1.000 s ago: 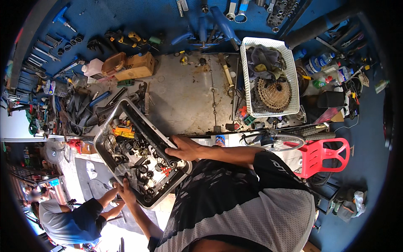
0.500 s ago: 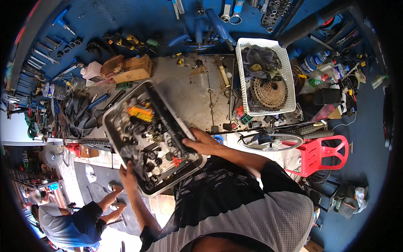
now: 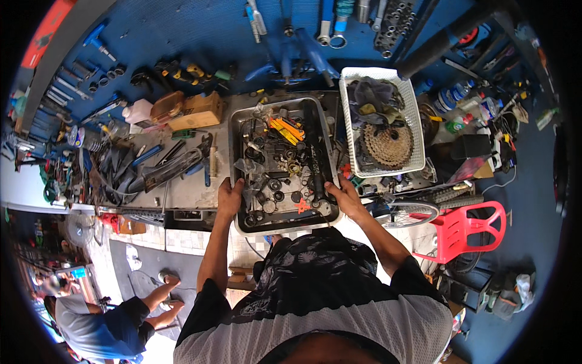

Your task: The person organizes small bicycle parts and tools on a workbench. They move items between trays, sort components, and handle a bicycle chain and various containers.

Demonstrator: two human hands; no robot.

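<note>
A rectangular metal tray [image 3: 276,231] lies over the workbench in front of me, its near end past the bench edge. My left hand [image 3: 230,198] grips its left rim near the front corner, and my right hand [image 3: 345,198] has hold of the right rim. Inside are loose small parts, black rings [image 3: 278,195], yellow-orange pieces [image 3: 286,131] and a red-orange cross-shaped piece [image 3: 302,207]. Along the right wall runs a long black bar [image 3: 314,145], with a metal wrench end [image 3: 322,205] at its near end. Whether the tray's base touches the bench is hidden.
To the right stands a white plastic basket [image 3: 347,121] with rags and a bicycle cassette [image 3: 388,145]. A wrench [image 3: 207,143] and black parts lie at left, beside a cardboard box [image 3: 197,113]. A red chair [image 3: 467,232] stands right; another person [image 3: 103,327] is lower left.
The tray has swung from tilted at the left to nearly straight over the bench, moving right and away from me. Both hands keep hold of its rims.
</note>
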